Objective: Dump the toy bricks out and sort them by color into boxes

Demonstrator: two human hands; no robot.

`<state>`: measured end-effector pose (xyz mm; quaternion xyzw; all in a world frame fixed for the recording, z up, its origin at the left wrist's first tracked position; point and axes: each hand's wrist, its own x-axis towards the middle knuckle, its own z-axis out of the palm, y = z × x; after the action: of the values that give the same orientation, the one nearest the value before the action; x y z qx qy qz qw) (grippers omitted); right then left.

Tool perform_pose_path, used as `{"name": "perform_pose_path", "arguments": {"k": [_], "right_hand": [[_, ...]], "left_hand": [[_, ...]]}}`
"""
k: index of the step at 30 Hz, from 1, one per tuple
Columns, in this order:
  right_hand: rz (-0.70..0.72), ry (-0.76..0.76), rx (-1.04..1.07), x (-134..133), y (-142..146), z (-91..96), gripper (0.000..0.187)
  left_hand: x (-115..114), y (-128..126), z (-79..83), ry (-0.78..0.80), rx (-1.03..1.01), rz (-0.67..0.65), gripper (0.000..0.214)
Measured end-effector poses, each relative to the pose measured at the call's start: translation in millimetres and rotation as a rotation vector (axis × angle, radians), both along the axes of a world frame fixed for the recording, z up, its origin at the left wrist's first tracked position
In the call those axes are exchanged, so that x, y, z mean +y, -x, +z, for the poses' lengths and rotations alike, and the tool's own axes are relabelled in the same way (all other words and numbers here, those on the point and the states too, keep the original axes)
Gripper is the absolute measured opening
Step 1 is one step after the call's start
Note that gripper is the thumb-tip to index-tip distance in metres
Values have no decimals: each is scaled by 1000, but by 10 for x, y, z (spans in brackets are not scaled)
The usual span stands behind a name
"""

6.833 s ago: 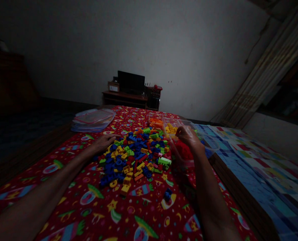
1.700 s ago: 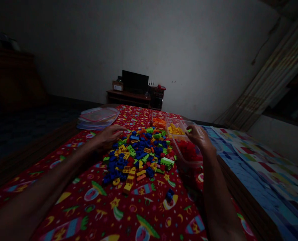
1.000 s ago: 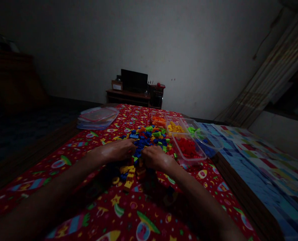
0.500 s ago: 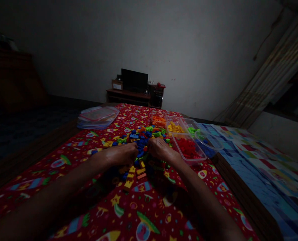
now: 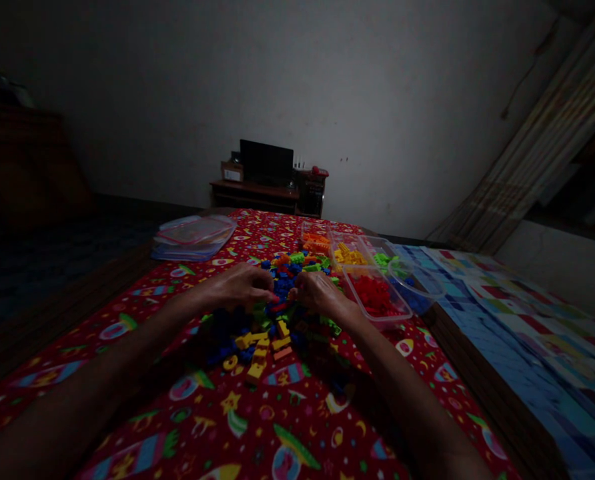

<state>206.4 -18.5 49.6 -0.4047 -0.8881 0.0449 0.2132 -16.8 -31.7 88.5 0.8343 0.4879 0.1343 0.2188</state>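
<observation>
A loose pile of toy building bricks [image 5: 283, 287] in blue, green, yellow, red and orange lies on a red patterned cloth [image 5: 257, 427]. My left hand [image 5: 240, 285] is over the pile's left side, thumb and fingers drawn together; a reddish spot shows at the fingertips, too small to name. Across from it, my right hand [image 5: 320, 293] reaches into the right side with curled fingers, and whatever is in them is hidden. Several yellow bricks [image 5: 257, 360] and one orange brick [image 5: 282, 353] lie at the near edge of the pile.
Right of the pile stand clear plastic boxes of sorted bricks: red [image 5: 375, 297], yellow [image 5: 350, 255], orange [image 5: 316, 243], green [image 5: 383, 260] and a round tub of blue [image 5: 417, 287]. Stacked lids [image 5: 195, 237] lie at the back left. A dark monitor [image 5: 266, 162] stands by the wall.
My left hand has lifted and shifted back to the left, uncovering yellow and blue bricks at the pile's near left. The right hand stays nearly in place, its fingers slightly lower.
</observation>
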Motion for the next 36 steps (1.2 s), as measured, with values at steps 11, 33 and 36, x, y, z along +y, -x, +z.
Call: {"name": "perform_pose_path", "arguments": {"k": [11,33,36], "right_hand": [[94,58,142,-106,136,154,39],[-151,29,107,48,-225,375,21],[-383,-24,-58,104,-553,517,21]], "left_hand": [[136,-62,-180,19,-505,162,45],[125,-168,-226,-32,-669,327,46],[275,112,-152,-216,-477,388,40]]}}
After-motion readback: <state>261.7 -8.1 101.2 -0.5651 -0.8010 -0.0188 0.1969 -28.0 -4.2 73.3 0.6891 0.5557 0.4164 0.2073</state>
